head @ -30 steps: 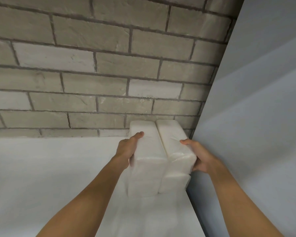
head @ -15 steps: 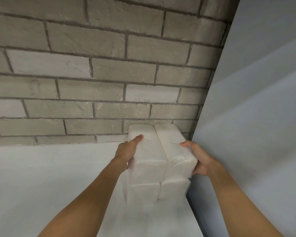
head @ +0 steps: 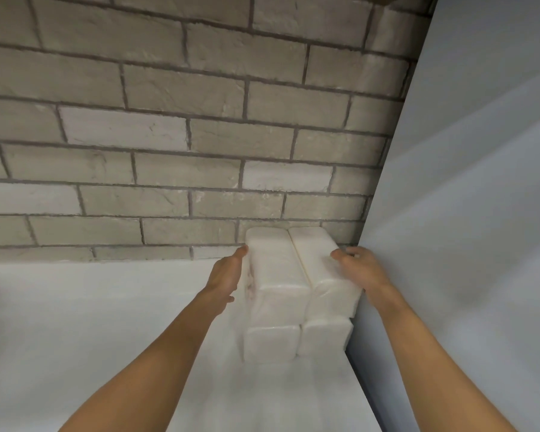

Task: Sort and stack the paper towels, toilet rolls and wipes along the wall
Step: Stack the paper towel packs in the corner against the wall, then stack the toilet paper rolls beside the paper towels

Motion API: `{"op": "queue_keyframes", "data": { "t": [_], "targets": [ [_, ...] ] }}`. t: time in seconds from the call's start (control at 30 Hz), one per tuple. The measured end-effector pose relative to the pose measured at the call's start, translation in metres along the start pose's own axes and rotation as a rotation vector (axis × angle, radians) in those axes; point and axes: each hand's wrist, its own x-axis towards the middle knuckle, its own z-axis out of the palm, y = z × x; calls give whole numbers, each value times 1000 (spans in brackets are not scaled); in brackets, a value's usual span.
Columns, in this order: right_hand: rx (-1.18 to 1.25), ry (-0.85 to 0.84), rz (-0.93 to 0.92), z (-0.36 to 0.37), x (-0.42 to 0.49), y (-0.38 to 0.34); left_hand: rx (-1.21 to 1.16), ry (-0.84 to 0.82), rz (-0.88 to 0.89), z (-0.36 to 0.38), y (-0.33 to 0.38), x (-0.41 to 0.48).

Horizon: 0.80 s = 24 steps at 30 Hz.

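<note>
White packs (head: 296, 294), wrapped in thin glossy film, stand as a two-by-two block in the corner where the brick wall (head: 181, 145) meets the plain grey panel (head: 468, 213) on the right. Two packs make the lower layer, two the upper; the seam between the upper pair runs from the wall toward the camera. Far ends of the upper packs reach the brick, or lie just short of it; contact cannot be confirmed from this angle. Block rests on a pale, matte surface (head: 91, 322). Upper right pack overhangs the lower right one slightly on the panel side and sits at or very near the panel. Left hand (head: 226, 275) lies flat against the left face of the upper left pack, fingers extended and together, tips pointing toward the wall, thumb tucked low near the wrist; it presses rather than clasps. Right hand (head: 357, 269) rests on the top right edge of the upper right pack, fingers curled loosely over the film, thumb on the top face; whether it actually grips cannot be told, as the outer fingers are hidden between pack and panel. Both forearms are bare and enter from the lower edge. Some motion blur on the left face of the block and on the right fingers. A small dark shape shows at the far left edge, unidentified.
</note>
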Motion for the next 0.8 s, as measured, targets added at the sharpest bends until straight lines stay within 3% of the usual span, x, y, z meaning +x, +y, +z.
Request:
{"op": "queue_keyframes", "data": {
  "t": [0.13,0.3,0.57,0.8],
  "targets": [
    [-129,142,-234,10,-43,-28,-5,33,81,-24,-4,-20],
    [-79,79,-476,42,-107,-58,-44,141,178,-70,-15,-50],
    [56,-238,-549,120,-197,-79,26,345,330,-166,-35,-112],
    [75,-464,-449,208,-264,-78,131,511,381,-266,-58,-151]
  ]
}}
